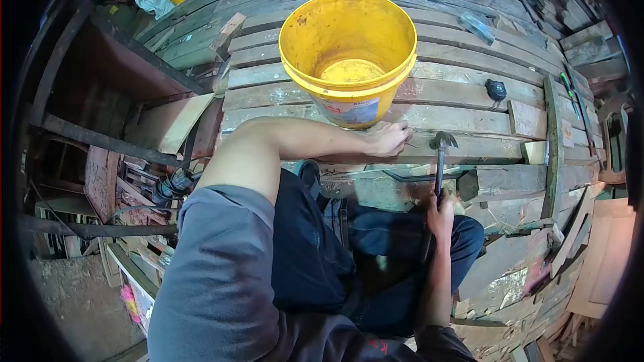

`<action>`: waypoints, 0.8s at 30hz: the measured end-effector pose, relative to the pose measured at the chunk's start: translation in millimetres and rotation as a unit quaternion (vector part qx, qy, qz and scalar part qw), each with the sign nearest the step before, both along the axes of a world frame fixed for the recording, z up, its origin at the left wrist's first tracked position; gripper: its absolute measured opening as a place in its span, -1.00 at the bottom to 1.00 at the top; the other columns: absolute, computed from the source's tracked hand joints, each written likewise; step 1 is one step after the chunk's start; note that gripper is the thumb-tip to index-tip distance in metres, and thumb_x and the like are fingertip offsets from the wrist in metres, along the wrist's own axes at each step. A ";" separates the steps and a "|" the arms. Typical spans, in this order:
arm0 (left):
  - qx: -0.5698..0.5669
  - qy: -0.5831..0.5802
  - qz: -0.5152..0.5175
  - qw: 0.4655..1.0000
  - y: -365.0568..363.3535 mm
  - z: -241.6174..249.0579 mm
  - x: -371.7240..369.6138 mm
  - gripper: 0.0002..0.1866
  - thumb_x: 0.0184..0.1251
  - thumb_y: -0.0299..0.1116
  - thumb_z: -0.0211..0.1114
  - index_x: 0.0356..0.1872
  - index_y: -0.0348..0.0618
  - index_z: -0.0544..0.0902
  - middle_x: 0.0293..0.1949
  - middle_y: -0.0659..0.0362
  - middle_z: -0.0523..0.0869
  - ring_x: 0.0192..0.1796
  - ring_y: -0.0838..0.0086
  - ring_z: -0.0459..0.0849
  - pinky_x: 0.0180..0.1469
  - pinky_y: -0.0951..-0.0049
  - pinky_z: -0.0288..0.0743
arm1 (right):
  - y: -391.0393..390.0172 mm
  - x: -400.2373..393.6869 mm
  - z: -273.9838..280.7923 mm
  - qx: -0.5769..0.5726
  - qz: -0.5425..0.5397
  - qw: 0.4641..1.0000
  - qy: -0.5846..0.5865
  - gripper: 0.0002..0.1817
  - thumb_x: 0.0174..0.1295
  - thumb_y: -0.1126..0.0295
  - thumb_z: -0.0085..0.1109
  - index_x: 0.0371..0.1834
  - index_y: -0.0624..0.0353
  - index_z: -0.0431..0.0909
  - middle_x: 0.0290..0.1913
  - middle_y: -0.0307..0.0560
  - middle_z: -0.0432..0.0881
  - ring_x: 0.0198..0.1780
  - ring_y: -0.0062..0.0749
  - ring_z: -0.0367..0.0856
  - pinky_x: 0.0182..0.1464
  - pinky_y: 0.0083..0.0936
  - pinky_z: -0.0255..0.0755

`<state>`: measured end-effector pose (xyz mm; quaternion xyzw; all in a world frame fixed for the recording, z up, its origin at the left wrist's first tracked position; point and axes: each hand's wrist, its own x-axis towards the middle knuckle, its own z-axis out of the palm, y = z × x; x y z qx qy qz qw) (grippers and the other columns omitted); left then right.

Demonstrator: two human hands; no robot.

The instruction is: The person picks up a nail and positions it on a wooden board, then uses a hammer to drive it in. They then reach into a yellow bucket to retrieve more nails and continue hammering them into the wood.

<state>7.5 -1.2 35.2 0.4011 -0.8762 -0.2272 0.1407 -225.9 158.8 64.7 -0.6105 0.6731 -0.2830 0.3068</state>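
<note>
I see the yellow bucket [347,53] standing at twelve o'clock on the plank deck [463,94]. My left hand [388,138] pinches something too small to tell; my right hand [439,211], at four o'clock, grips the hammer [440,161] low on its handle. It looks stiff and head-heavy, best held there

Yellow bucket [348,53] blocks ahead; bare planks [469,121] open right, past hammer [441,161].

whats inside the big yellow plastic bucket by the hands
The big yellow plastic bucket looks nearly empty: bare stained yellow walls and a paler yellowish patch across its bottom. The near rim hides part of the floor. It stands on weathered wooden planks, just beyond the left hand.
</note>
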 end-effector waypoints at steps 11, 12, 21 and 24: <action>-0.006 0.003 0.014 1.000 5.4 1.1 -0.7 -0.82 0.30 -0.38 0.18 -0.12 -0.14 0.53 -0.15 0.00 0.59 -0.24 -0.01 0.71 -0.25 0.01 0.62 | 1.6 1.0 1.0 0.005 -0.014 1.000 -0.002 -0.78 0.41 0.36 0.05 -0.16 0.34 0.53 -0.46 0.19 0.63 -0.37 0.14 0.64 -0.26 -0.07 0.45; -0.004 0.004 0.016 1.000 5.3 1.8 -0.3 -0.82 0.31 -0.37 0.19 -0.12 -0.13 0.53 -0.15 0.00 0.59 -0.24 -0.01 0.71 -0.25 0.01 0.62 | 0.9 1.5 2.7 0.021 -0.015 1.000 -0.011 -0.78 0.41 0.36 0.05 -0.16 0.34 0.53 -0.47 0.18 0.63 -0.38 0.12 0.65 -0.26 -0.09 0.45; 0.012 -0.003 0.062 0.998 9.6 7.9 -0.1 -0.79 0.28 -0.33 0.25 -0.09 -0.06 0.56 -0.12 -0.03 0.63 -0.15 -0.05 0.70 -0.18 -0.01 0.60 | 1.7 -4.7 -13.3 0.016 -0.014 0.998 -0.054 -0.76 0.41 0.35 0.09 -0.07 0.35 0.52 -0.36 0.34 0.63 -0.28 0.24 0.65 -0.23 -0.06 0.47; 0.001 -0.002 0.051 0.999 7.8 -0.5 4.2 -0.76 0.25 -0.34 0.26 -0.08 -0.10 0.55 -0.12 0.01 0.65 -0.15 0.00 0.71 -0.15 0.03 0.62 | 0.3 0.6 6.9 0.040 -0.017 0.999 -0.021 -0.74 0.39 0.36 0.08 -0.03 0.36 0.50 -0.28 0.41 0.63 -0.17 0.35 0.63 -0.14 -0.03 0.48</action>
